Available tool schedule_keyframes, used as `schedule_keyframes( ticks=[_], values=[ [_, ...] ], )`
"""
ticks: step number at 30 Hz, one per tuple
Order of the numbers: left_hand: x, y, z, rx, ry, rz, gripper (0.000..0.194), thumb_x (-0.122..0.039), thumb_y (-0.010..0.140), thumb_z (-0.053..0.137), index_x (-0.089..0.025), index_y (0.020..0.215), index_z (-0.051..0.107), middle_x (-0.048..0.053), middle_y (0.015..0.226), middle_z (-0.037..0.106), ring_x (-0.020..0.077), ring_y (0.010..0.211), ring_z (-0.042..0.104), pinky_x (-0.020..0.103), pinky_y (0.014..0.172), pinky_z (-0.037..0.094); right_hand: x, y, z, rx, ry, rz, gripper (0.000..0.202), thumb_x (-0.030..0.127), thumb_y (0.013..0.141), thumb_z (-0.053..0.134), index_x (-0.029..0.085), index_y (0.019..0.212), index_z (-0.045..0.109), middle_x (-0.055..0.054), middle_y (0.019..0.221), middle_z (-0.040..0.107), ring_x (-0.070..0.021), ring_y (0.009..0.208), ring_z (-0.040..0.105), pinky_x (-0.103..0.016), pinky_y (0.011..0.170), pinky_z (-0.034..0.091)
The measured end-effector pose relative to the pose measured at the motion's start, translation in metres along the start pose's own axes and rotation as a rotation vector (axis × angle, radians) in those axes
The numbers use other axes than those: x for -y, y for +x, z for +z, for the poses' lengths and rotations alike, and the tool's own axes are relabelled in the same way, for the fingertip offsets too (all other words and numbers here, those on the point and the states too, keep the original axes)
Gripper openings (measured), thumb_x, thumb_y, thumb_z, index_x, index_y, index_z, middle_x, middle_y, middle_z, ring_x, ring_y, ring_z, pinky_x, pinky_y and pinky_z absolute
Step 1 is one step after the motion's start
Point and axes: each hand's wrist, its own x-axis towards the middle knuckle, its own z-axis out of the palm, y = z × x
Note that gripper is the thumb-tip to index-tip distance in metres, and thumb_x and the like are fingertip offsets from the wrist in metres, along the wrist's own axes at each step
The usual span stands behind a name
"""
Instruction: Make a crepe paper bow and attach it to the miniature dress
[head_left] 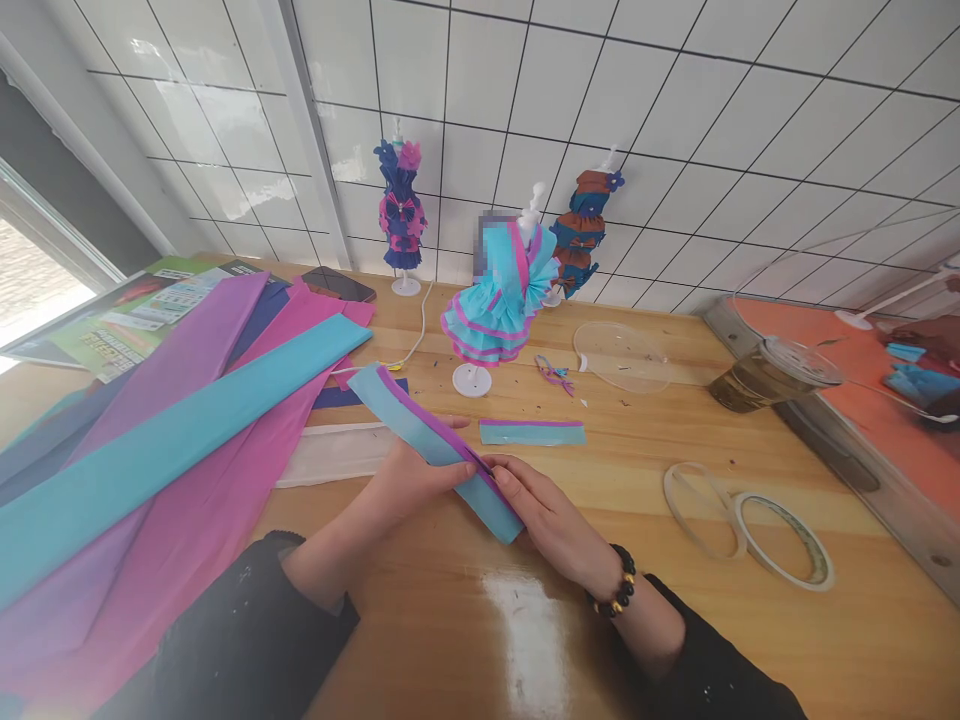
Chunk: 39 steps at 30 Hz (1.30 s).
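My left hand (420, 470) is closed on a turquoise crepe paper strip (401, 405) with a purple border, its thumb lying on top. The strip slants down to the right above the table. My right hand (544, 505), a beaded bracelet at its wrist, is closed at the strip's purple edge. A thin dark thing shows at its fingertips; its kind is mostly hidden. Just beyond lies a shorter turquoise strip (532, 433) with a purple edge. Behind it, a small white dress form (472, 380) wears a ruffled turquoise and purple paper dress (499, 295).
Layered crepe paper sheets (187, 425) cover the left side, near a phone (341, 284). Two more dressed forms, one blue and pink (403, 215), one brown and blue (585, 230), stand by the tiled wall. Tape rolls (825, 575) and a drink cup (772, 375) are right.
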Motion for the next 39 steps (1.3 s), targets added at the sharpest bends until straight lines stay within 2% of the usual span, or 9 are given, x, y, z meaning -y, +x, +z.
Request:
schedule_keyframes(
  ticks=[6, 16, 30, 36, 39],
  values=[
    [-0.0012, 0.0014, 0.0007, -0.011, -0.010, -0.027, 0.049, -0.035, 0.059, 0.070, -0.019, 0.103, 0.057, 0.009, 0.119, 0.054, 0.0287, 0.105, 0.052, 0.037, 0.082, 0.047, -0.0019, 0.0009, 0.0007, 0.002, -0.023, -0.022, 0.038, 0.042, 0.089, 0.032, 0.020, 0.113, 0.053, -0.006, 0.109, 0.058, -0.0174, 0.099, 0.052, -0.033, 0.090, 0.039],
    [0.0015, 0.0019, 0.0010, -0.003, -0.018, -0.025, 0.053, -0.035, 0.060, 0.069, -0.018, 0.109, 0.054, 0.009, 0.113, 0.058, 0.0299, 0.103, 0.053, 0.041, 0.084, 0.046, 0.0014, 0.0014, 0.0013, 0.018, -0.031, -0.043, 0.039, 0.042, 0.090, 0.030, 0.020, 0.107, 0.057, -0.005, 0.104, 0.061, -0.0177, 0.096, 0.053, -0.030, 0.086, 0.041],
    [0.0004, 0.0019, 0.0005, 0.019, -0.043, -0.041, 0.056, -0.036, 0.059, 0.070, -0.017, 0.110, 0.054, 0.009, 0.113, 0.058, 0.0278, 0.103, 0.054, 0.037, 0.082, 0.047, 0.0021, 0.0012, 0.0005, 0.017, -0.052, -0.044, 0.036, 0.039, 0.091, 0.030, 0.020, 0.105, 0.057, -0.004, 0.100, 0.061, -0.0162, 0.089, 0.054, -0.028, 0.080, 0.041],
    [-0.0006, 0.0019, -0.0017, 0.017, -0.080, -0.061, 0.046, -0.035, 0.066, 0.065, -0.018, 0.108, 0.057, 0.007, 0.093, 0.066, 0.0260, 0.090, 0.059, 0.035, 0.073, 0.048, 0.0000, 0.0011, 0.0000, 0.013, -0.058, -0.038, 0.035, 0.037, 0.091, 0.031, 0.019, 0.105, 0.057, -0.004, 0.095, 0.061, -0.0156, 0.086, 0.053, -0.026, 0.077, 0.041],
    [0.0000, 0.0028, -0.0029, 0.039, -0.173, -0.105, 0.043, -0.036, 0.070, 0.061, -0.017, 0.108, 0.056, 0.006, 0.088, 0.067, 0.0248, 0.084, 0.061, 0.033, 0.067, 0.048, -0.0011, 0.0013, -0.0007, 0.012, -0.062, -0.033, 0.034, 0.037, 0.090, 0.031, 0.020, 0.105, 0.057, -0.003, 0.093, 0.061, -0.0154, 0.083, 0.053, -0.025, 0.074, 0.041]
  ],
)
